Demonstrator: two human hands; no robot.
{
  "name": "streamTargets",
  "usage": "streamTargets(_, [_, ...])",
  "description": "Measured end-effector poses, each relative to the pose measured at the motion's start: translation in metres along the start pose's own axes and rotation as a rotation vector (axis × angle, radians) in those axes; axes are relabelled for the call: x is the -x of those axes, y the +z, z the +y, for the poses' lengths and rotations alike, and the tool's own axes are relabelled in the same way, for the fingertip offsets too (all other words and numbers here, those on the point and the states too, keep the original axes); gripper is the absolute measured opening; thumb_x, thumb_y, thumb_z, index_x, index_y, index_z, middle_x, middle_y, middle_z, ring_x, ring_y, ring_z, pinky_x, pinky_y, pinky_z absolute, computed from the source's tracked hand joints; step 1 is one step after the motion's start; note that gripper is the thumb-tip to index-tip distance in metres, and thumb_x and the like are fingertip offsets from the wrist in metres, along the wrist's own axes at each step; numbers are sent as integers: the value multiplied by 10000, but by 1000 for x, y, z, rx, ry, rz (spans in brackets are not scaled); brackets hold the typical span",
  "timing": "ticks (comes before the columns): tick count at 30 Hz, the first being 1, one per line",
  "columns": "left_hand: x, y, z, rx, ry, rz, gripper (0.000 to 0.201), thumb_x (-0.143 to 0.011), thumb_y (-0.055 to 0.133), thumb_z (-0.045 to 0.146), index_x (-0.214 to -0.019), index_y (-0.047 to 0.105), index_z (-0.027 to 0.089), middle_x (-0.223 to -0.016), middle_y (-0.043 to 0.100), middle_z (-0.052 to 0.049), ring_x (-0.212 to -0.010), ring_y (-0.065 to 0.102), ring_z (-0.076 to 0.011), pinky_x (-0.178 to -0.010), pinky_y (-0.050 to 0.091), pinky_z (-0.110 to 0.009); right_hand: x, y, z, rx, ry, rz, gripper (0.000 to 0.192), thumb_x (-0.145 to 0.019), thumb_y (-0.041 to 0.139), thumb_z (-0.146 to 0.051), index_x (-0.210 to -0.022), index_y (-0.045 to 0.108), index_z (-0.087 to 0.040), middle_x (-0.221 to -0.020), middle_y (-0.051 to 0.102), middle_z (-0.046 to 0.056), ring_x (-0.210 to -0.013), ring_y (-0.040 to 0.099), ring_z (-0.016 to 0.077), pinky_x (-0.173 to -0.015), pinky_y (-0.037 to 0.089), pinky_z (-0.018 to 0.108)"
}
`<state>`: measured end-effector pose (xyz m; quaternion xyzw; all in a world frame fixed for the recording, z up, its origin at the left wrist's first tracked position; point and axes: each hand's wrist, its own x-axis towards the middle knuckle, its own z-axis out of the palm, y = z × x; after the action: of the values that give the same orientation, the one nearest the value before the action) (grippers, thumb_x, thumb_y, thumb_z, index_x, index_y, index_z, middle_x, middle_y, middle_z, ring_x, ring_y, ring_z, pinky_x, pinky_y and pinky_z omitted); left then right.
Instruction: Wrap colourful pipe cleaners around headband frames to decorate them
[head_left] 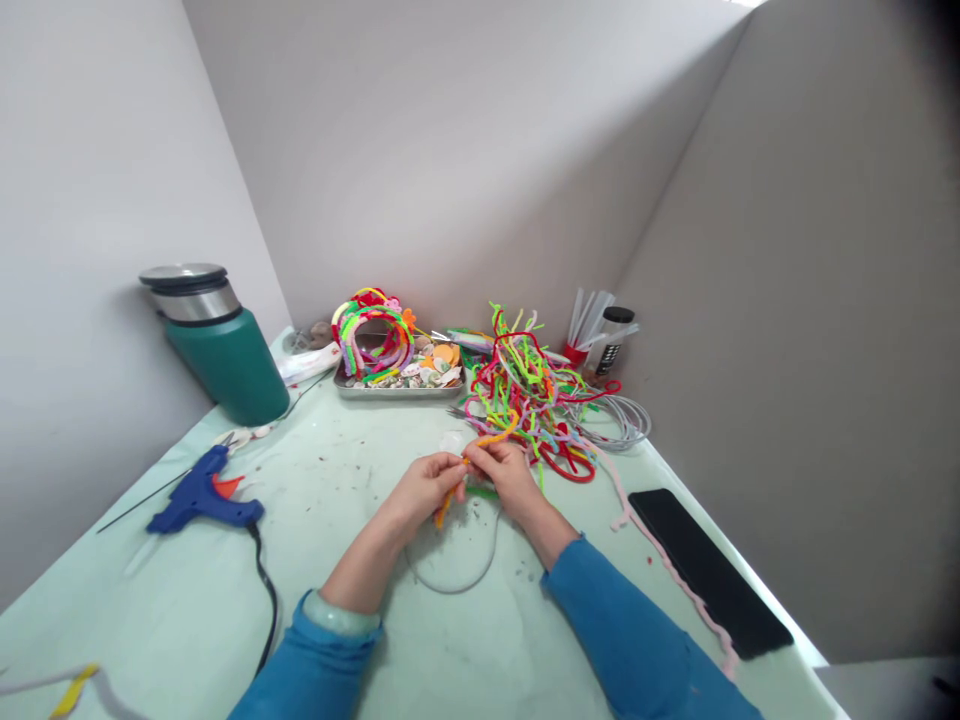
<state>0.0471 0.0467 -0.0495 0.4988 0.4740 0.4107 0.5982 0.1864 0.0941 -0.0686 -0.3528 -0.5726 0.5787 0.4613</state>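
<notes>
While both hands meet just below the centre of the frame, an orange chenille stem (442, 510) passes between their pinched fingertips.
Its long axis slants from lower left to upper right: one end pokes out beneath the left hand (427, 488), the other arcs above the right hand (510, 480) toward the tangle of multicoloured chenille stems (525, 375) right of centre. Each hand has thumb and fingers closed on the orange stem, their tips nearly touching, so neither is clearly nearer. Below them, a grey wire loop (450, 591) bows toward the frame's bottom edge; whether the stem wraps it is hidden by the fingers.
</notes>
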Motion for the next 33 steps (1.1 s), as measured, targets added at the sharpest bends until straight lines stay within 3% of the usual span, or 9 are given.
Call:
streamTargets(3, [0, -1, 0, 15, -16, 3, 259, -729, 567, 405, -754, 512, 154, -479, 462, 60, -321, 301, -31, -313, 212, -160, -1, -2, 4, 8, -8, 37, 249, -723, 627, -390, -659, 606, -150, -516, 505, -32, -474, 410, 82, -472, 292, 218])
streamTargets(10, [3, -1, 2, -4, -10, -73, 275, -710, 586, 395, -819, 560, 144, -465, 447, 65, -332, 309, -33, -334, 201, -170, -2, -5, 11, -54, 6, 57, 280, -754, 586, -442, -728, 613, -165, -505, 510, -30, -478, 441, 97, -484, 315, 225])
streamTargets(17, [4, 1, 2, -53, 11, -94, 282, -720, 589, 408, -776, 566, 133, -516, 527, 23, -383, 364, -41, -392, 256, -177, 0, -6, 7, -77, -6, 63, 288, -772, 557, -453, -733, 618, -174, -532, 497, -24, -489, 434, 99, -484, 322, 221])
streamTargets(25, [1, 2, 2, 104, -15, 5, 303, -690, 636, 401, -752, 519, 129, -614, 589, -10, -470, 471, -60, -482, 372, -191, 2, -3, 3, 114, -106, -55, 238, -773, 573, -398, -782, 673, -181, -653, 561, -4, -595, 465, 113, -550, 340, 229])
streamTargets(33, [4, 1, 2, 44, -21, -87, 286, -681, 639, 389, -709, 499, 142, -536, 569, 11, -419, 470, -63, -454, 378, -190, 2, -2, 1, -31, -47, 40, 243, -749, 595, -406, -719, 659, -174, -542, 494, -30, -515, 416, 95, -502, 305, 224])
